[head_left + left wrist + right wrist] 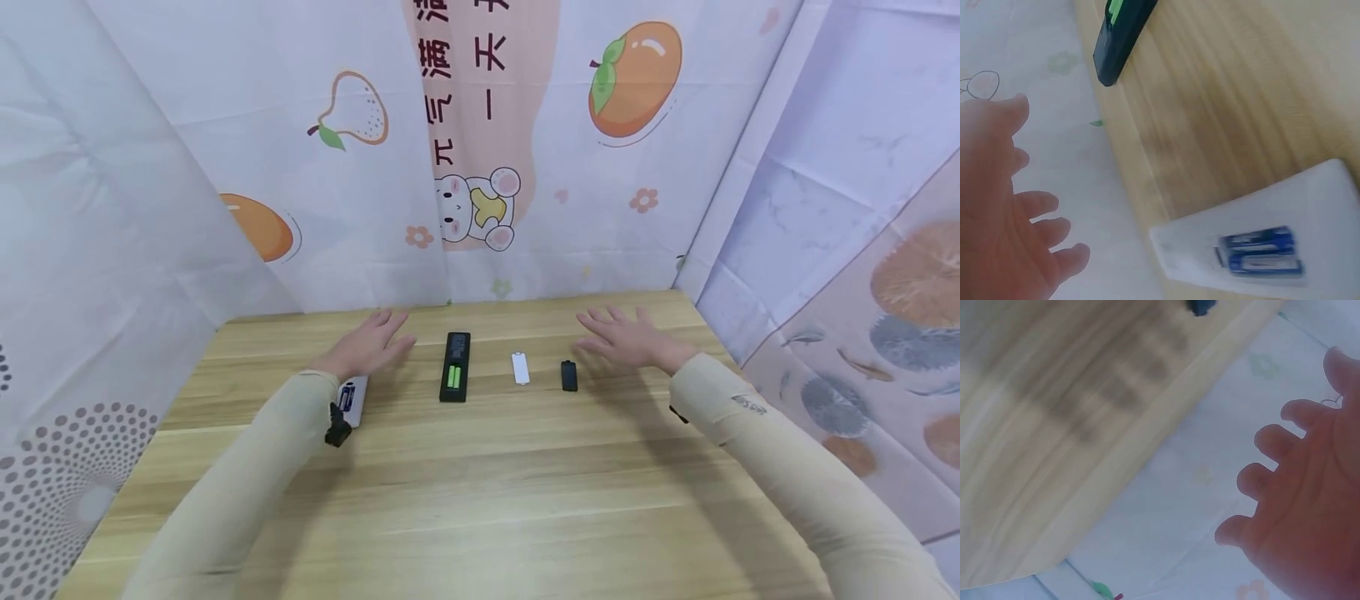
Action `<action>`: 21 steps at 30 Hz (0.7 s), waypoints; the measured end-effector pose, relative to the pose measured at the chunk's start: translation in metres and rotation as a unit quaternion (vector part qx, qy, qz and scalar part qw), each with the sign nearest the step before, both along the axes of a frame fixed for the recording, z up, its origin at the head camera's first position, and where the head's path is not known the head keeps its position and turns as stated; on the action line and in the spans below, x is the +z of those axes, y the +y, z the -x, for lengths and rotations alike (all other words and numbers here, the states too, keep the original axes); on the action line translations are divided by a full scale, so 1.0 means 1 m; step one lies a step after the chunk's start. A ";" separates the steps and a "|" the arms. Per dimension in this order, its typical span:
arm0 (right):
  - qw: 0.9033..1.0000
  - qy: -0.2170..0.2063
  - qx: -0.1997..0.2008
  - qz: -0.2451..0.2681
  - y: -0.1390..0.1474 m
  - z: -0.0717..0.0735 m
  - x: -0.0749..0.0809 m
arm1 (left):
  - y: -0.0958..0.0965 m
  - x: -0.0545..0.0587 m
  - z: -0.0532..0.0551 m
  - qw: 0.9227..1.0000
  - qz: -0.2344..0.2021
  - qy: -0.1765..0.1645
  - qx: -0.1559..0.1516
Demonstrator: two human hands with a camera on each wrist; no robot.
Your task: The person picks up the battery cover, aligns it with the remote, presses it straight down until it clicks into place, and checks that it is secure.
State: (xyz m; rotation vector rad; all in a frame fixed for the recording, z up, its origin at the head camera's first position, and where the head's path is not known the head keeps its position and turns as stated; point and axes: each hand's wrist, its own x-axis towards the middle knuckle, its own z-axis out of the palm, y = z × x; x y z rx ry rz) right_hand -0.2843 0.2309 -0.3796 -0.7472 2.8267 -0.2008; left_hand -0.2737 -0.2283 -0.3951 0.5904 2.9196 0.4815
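Observation:
My left hand hovers over the left part of the table, fingers spread, holding nothing. Beneath its wrist lies a white remote control, its back up and two blue batteries showing in its compartment; the sleeve hides part of it in the head view. To the right of this hand, a black remote control lies back up with two green batteries in its bay. My right hand is raised with spread fingers and grips nothing. Nearest to it is a small black battery cover, left of which lies a white battery cover.
The light wooden table ends at a printed curtain behind the objects. More hanging cloth closes off the right side, and a dotted cloth hangs at the left. Each wrist wears a small dark camera mount.

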 end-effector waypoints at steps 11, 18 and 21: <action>0.995 -0.075 0.018 0.059 -0.018 0.020 0.002 | 0.020 0.004 0.023 0.994 -0.080 -0.077 0.003; 0.988 -0.117 0.042 0.091 -0.025 0.027 0.003 | 0.035 -0.004 0.043 0.987 -0.111 -0.119 0.013; 0.984 -0.137 0.048 0.109 -0.028 0.028 0.003 | 0.041 -0.006 0.050 0.986 -0.110 -0.121 0.010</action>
